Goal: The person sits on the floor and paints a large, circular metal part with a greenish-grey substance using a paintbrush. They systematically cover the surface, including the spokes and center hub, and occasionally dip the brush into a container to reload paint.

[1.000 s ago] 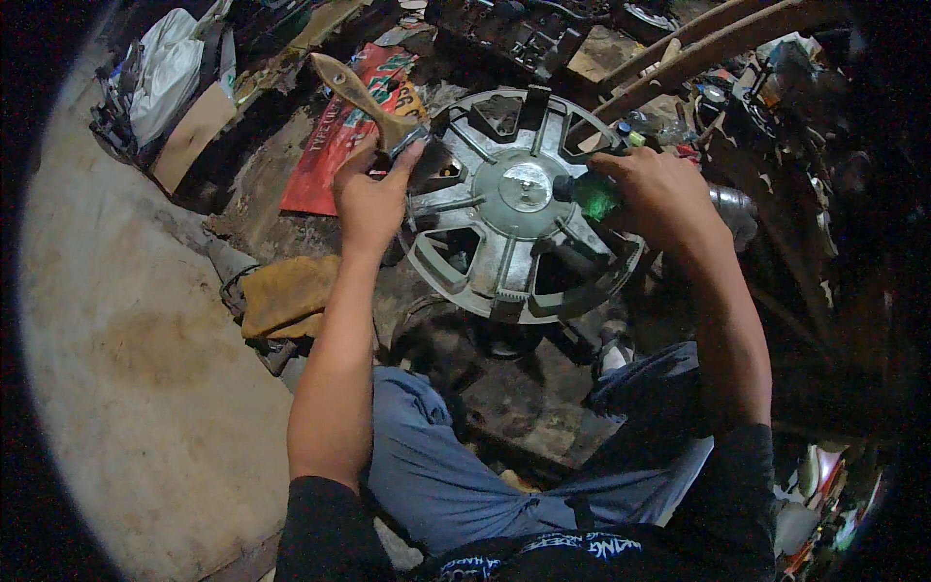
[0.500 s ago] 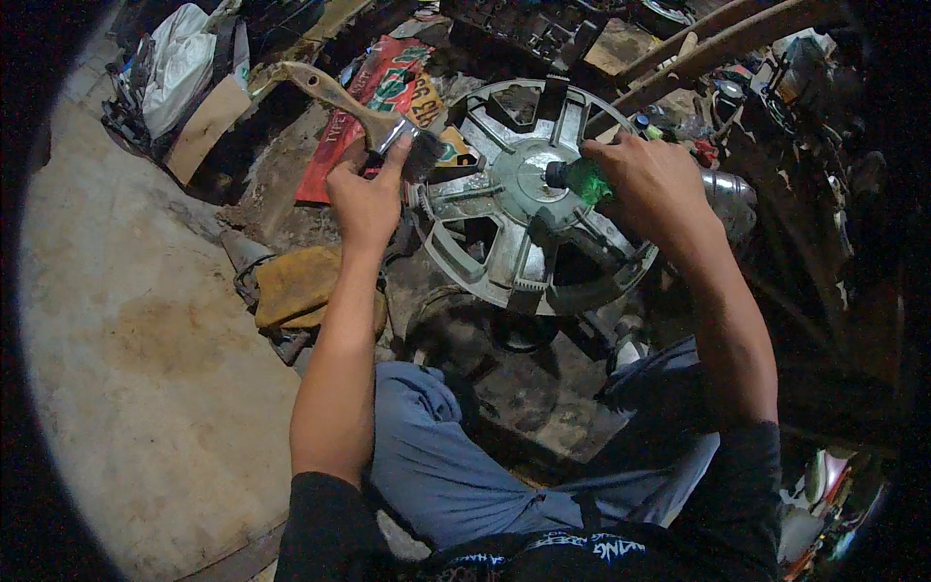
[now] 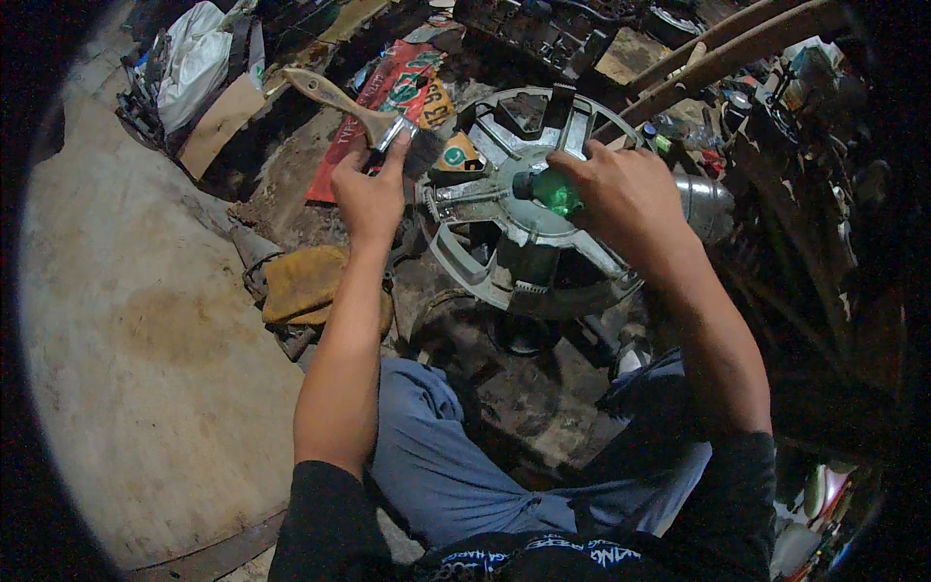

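Note:
My left hand (image 3: pixel 370 199) is closed on a paintbrush (image 3: pixel 335 95). The brush's pale wooden handle points up and left, and its dark bristles lie beside the rim of a round, grey, spoked metal wheel (image 3: pixel 504 262). My right hand (image 3: pixel 626 189) grips a green translucent bottle (image 3: pixel 557 192) tipped on its side, its dark neck end toward the left over the wheel's hub. Most of the bottle is hidden under my fingers. Wet-looking shine shows on parts of the wheel.
A yellow-brown cloth (image 3: pixel 303 288) lies left of the wheel, beside a pale floor sheet (image 3: pixel 145 320). Behind are a red printed sheet (image 3: pixel 364 126) and a white bag (image 3: pixel 194 63). A silver cylindrical thing (image 3: pixel 705 206) lies at right, near wooden bars (image 3: pixel 718 48) and clutter.
My right hand has moved a little left with the green bottle, bringing its neck further across the wheel's hub. My left hand keeps the paintbrush in nearly the same place.

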The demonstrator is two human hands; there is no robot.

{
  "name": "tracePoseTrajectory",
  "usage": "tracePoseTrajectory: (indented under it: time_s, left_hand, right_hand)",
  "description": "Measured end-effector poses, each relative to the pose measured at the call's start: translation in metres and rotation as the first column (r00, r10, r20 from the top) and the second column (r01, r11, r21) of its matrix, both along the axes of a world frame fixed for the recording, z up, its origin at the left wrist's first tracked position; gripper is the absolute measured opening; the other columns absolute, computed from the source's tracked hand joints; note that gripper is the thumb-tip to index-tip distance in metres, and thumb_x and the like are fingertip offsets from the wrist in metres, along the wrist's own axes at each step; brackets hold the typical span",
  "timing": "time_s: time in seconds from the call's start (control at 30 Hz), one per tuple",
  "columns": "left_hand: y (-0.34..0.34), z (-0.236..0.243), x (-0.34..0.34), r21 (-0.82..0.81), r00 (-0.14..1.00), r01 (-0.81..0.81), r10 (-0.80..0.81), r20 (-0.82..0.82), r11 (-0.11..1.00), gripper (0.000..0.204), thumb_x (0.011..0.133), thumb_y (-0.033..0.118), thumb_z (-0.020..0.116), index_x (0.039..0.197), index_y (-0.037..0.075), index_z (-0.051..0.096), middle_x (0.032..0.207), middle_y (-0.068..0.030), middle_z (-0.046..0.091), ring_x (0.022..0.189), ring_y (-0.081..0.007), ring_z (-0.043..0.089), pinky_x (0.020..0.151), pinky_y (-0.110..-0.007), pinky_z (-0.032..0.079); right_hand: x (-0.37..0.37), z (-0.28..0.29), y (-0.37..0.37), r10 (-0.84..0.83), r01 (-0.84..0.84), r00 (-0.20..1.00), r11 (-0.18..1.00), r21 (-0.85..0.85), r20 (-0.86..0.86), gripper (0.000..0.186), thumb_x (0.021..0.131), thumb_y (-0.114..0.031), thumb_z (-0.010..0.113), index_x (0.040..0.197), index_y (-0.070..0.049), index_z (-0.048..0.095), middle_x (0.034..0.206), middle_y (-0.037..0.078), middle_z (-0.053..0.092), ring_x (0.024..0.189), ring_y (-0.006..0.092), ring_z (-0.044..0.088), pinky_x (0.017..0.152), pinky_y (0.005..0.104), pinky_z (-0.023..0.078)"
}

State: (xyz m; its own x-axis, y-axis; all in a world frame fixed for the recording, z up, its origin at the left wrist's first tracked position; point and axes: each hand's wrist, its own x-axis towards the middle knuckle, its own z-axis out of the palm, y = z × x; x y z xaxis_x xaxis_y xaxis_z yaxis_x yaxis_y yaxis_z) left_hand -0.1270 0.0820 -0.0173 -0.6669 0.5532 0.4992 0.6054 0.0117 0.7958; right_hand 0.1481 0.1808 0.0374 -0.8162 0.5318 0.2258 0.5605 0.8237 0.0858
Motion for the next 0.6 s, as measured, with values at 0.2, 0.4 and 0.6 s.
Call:
tracePoseTrajectory:
  time_s: [0.2, 0.4, 0.6]
  left_hand:
    - [0.001, -0.002, 0.004, -0.035, 1.000, 0.000, 0.000, 0.007, 0.999, 0.041, 0.089, 0.033, 0.078, 0.103, -0.005, 0.073, 0.095, -0.0174, 0.075, 0.085, -0.0253, 0.070, 0.082, -0.038, 0.051]
    - [0.001, 0.001, 0.008, -0.021, 1.000, 0.018, -0.018, 0.011, 1.000, 0.040, 0.089, 0.031, 0.078, 0.101, -0.006, 0.072, 0.095, -0.0177, 0.075, 0.084, -0.0239, 0.070, 0.081, -0.037, 0.051]
    - [0.005, -0.008, 0.002, -0.004, 1.000, 0.003, -0.003, 0.003, 1.000, 0.039, 0.089, 0.030, 0.078, 0.101, -0.007, 0.072, 0.094, -0.0171, 0.075, 0.084, -0.0229, 0.069, 0.081, -0.036, 0.050]
  right_hand:
    - [-0.003, -0.001, -0.005, -0.038, 0.038, 0.999, 0.999, -0.004, 0.036, 0.048, 0.077, -0.019, 0.077, 0.122, -0.019, 0.062, 0.095, 0.012, 0.065, 0.087, 0.0316, 0.071, 0.074, 0.0442, 0.055]
    - [0.004, -0.003, 0.004, -0.094, 0.096, 0.992, 0.995, -0.020, 0.079, 0.043, 0.079, -0.015, 0.074, 0.120, -0.020, 0.064, 0.096, 0.012, 0.066, 0.087, 0.0320, 0.071, 0.075, 0.0445, 0.055]
    - [0.007, -0.016, 0.030, -0.200, 0.201, 0.974, 0.980, -0.003, 0.107, 0.041, 0.081, -0.013, 0.070, 0.121, -0.019, 0.064, 0.098, 0.014, 0.066, 0.088, 0.0342, 0.071, 0.076, 0.0466, 0.056]
